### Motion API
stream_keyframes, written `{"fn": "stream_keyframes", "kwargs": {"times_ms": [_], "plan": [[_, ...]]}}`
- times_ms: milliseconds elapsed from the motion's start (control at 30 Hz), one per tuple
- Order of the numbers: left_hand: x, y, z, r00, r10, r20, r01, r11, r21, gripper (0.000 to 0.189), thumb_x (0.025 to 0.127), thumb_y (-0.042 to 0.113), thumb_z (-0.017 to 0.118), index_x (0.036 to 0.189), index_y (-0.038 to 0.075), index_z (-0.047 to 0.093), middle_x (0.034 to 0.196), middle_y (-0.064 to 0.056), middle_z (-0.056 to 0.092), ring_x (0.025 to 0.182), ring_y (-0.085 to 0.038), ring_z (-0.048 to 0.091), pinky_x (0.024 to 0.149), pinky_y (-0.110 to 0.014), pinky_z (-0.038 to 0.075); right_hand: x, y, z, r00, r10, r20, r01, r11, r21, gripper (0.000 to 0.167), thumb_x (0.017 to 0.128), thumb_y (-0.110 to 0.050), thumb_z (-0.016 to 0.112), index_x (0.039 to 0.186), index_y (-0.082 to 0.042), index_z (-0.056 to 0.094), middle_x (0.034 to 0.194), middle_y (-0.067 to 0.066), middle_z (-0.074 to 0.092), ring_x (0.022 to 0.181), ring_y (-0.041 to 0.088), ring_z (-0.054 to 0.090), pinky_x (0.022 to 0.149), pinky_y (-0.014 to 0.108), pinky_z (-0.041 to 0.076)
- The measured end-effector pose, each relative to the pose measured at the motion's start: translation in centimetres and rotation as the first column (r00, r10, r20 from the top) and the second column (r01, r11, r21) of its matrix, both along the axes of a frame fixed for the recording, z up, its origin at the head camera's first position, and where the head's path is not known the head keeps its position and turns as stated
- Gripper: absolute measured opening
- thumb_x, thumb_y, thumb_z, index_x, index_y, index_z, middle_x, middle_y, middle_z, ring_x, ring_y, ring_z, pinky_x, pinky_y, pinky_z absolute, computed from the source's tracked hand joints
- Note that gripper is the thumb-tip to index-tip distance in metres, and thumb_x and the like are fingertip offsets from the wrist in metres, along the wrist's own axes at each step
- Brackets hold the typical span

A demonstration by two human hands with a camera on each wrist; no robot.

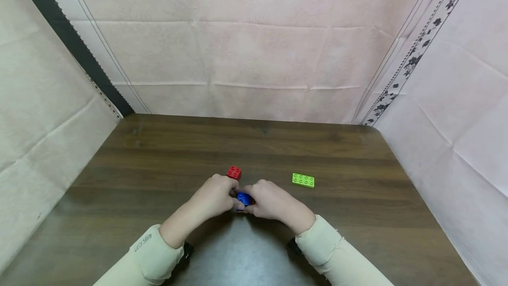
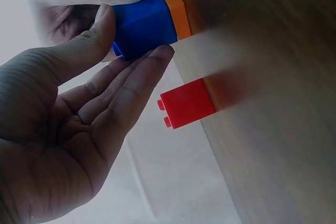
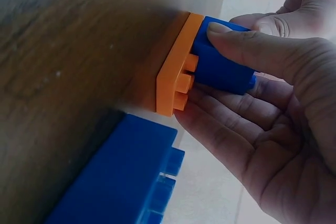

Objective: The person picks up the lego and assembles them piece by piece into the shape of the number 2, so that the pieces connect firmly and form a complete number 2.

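Observation:
Both hands meet around a blue toy brick [image 1: 244,198] near the middle of the table. My left hand [image 1: 216,195] pinches it from the left, its thumb and fingertips on opposite sides. From the other side, my right hand [image 1: 274,202] grips the same brick between thumb and fingers. An orange plate [image 3: 167,87] lies flat on the wood beneath the brick, and several of its studs show beside it. A red brick [image 1: 234,172] stands just beyond the left hand, studs up.
A lime green brick [image 1: 303,180] lies on the brown table [image 1: 158,144] to the right. In the right wrist view a larger blue brick [image 3: 121,166] sits close by; the head view does not show it. Pale cloth walls [image 1: 254,56] border the table's back and sides.

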State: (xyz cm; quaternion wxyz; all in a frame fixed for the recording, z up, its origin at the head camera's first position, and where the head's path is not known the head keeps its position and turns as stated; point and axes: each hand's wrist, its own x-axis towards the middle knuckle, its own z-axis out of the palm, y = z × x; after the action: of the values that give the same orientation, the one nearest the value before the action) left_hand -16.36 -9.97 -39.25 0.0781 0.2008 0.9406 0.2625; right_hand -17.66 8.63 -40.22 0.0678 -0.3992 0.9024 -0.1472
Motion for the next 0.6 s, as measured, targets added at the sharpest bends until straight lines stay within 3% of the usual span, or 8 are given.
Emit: {"fn": "stream_keyframes", "kwargs": {"times_ms": [233,600], "plan": [[0.14,0.28,0.28,1.000,0.003,-0.025,-0.004,0.999,-0.039,0.021,0.078,0.022,0.088,0.081,0.013,0.069,0.067,0.007,0.062,0.059,-0.011,0.055,0.057,-0.030,0.047,0.04,-0.09,-0.08,1.000,0.007,-0.008,-0.007,1.000,-0.009,0.033,0.090,-0.027,0.077,0.118,-0.010,0.070,0.088,-0.004,0.069,0.063,0.004,0.054,0.061,0.020,0.047],[0.03,0.72,0.65,1.000,0.006,-0.018,-0.008,0.994,-0.109,0.023,0.077,0.023,0.088,0.081,0.012,0.068,0.067,0.006,0.059,0.059,-0.014,0.053,0.057,-0.030,0.046,0.13,-0.20,0.02,1.000,0.005,-0.023,-0.005,1.000,0.001,0.025,0.090,-0.027,0.078,0.107,-0.009,0.070,0.083,-0.003,0.067,0.062,0.004,0.052,0.059,0.020,0.046]]}}
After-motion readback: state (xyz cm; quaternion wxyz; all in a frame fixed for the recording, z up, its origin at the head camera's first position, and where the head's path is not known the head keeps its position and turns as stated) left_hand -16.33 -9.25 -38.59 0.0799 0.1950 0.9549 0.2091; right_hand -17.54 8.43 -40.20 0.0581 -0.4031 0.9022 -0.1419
